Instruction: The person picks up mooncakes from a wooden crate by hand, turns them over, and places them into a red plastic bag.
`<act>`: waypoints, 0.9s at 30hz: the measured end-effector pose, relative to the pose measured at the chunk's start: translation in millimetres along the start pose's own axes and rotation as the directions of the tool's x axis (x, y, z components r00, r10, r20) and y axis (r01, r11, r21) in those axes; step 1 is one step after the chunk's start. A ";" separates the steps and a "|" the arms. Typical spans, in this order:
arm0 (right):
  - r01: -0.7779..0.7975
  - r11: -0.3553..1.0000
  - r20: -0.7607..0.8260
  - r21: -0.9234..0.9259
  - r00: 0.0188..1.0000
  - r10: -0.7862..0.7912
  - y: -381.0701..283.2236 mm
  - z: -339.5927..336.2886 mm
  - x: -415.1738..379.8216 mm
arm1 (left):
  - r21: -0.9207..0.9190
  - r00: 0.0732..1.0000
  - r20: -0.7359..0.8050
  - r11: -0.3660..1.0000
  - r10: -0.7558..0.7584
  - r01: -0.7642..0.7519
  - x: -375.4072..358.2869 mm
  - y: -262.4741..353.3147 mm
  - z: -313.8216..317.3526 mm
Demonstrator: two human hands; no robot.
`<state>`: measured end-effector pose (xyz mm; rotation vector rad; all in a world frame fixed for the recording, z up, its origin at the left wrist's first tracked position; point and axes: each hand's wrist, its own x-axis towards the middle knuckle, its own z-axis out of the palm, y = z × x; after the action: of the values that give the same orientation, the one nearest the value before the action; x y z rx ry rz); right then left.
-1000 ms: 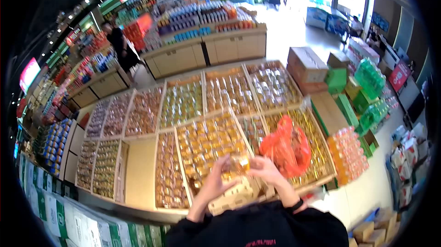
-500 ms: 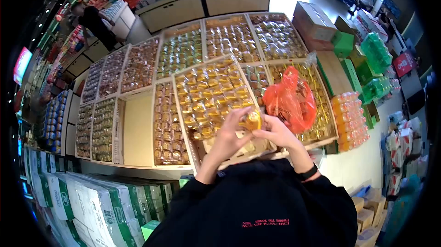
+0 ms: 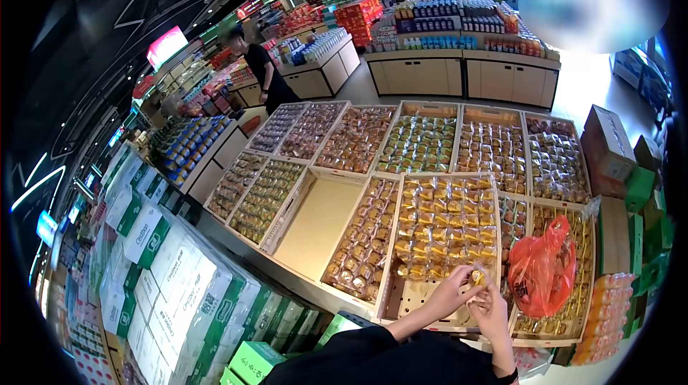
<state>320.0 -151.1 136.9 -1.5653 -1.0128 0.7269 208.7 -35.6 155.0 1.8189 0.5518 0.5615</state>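
Note:
Both my hands meet over the front of a wooden crate (image 3: pixel 497 213) of yellow-wrapped snacks (image 3: pixel 444 227). Between their fingertips is one small individually wrapped snack (image 3: pixel 478 278), yellow with a round pale mark. My left hand (image 3: pixel 451 293) pinches it from the left, and my right hand (image 3: pixel 490 310), with a dark band at the wrist, grips it from the right and below. What is inside the wrapper cannot be made out. Right of my hands, a red plastic bag (image 3: pixel 542 270) lies on another crate of wrapped snacks; its contents are hidden.
More wooden trays of wrapped snacks (image 3: pixel 419 141) extend behind, and a bare-bottomed tray (image 3: pixel 315 217) stands left. White-green cartons (image 3: pixel 179 277) are stacked front left. Orange bottles (image 3: pixel 605 313) and a cardboard box (image 3: pixel 608 148) stand right. A person in black (image 3: pixel 265 73) is beyond the display.
My view has swung up and left, so the display appears lower and farther right. The yellow-snack crate, tilted before, now sits in line with its neighbours. Both hands still hold the snack.

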 end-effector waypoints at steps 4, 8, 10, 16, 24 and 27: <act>0.004 1.000 0.187 -0.011 0.982 -0.002 3.9 -3.3 -6.2 | 0.163 0.999 0.041 0.986 0.024 -0.030 -3.3 -2.5 3.0; -0.044 0.995 0.147 0.085 0.989 0.032 22.2 -9.8 -15.2 | 0.188 0.990 0.141 0.982 -0.015 -0.012 -0.6 -17.0 9.9; -0.063 0.994 0.090 0.084 0.994 0.055 40.0 -20.1 -19.5 | 0.244 0.982 0.187 0.969 -0.012 -0.034 4.5 -29.3 13.5; -0.261 0.949 -0.250 0.177 0.920 0.300 73.8 -70.2 -52.3 | 0.328 0.949 0.293 0.919 0.120 -0.218 30.4 -55.4 32.7; -0.330 0.882 -0.553 0.337 0.688 0.469 112.4 -133.2 -109.1 | 0.467 0.951 0.306 0.863 0.049 -0.195 86.4 -158.7 80.8; -0.332 0.882 -0.571 0.336 0.672 0.470 116.1 -142.9 -123.7 | 0.400 0.935 0.347 0.891 0.071 -0.216 98.5 -179.4 107.9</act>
<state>414.5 -332.0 50.0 -1.6933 -0.0628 0.4964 334.7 -1.4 -36.1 2.3371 0.3285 0.2330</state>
